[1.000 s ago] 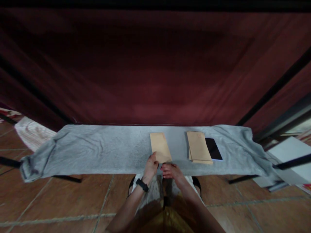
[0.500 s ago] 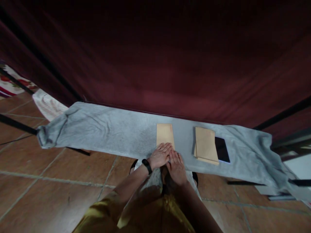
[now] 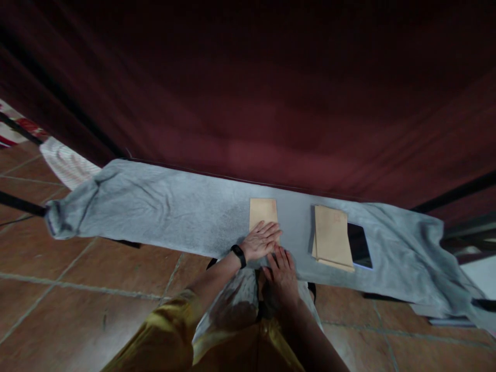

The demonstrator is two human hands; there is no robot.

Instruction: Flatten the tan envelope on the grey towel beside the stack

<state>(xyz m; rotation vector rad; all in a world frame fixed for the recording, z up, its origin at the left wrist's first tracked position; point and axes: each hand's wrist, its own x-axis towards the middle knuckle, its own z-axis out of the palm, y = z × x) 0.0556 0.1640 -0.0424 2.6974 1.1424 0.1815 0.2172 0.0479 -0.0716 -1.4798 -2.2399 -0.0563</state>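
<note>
Pressing the envelope [image 3: 263, 209] flat appears to be the step in hand. The envelope lies on the gray cloth [image 3: 201, 206], directly ahead of the person, its far end exposed and its near end covered. The left hand [image 3: 260, 242] lies palm down across that near end, fingers extended and slightly spread, gripping nothing. The right hand [image 3: 283, 273] sits just beside it, fingers loosely spread and bent, at the cloth's near edge; whether its fingertips touch the envelope cannot be told. Any next move of the envelope calls for raising the left palm first. To the right, well apart, lies the stack [image 3: 332, 235], with the tablet [image 3: 359, 245] beyond it.
</note>
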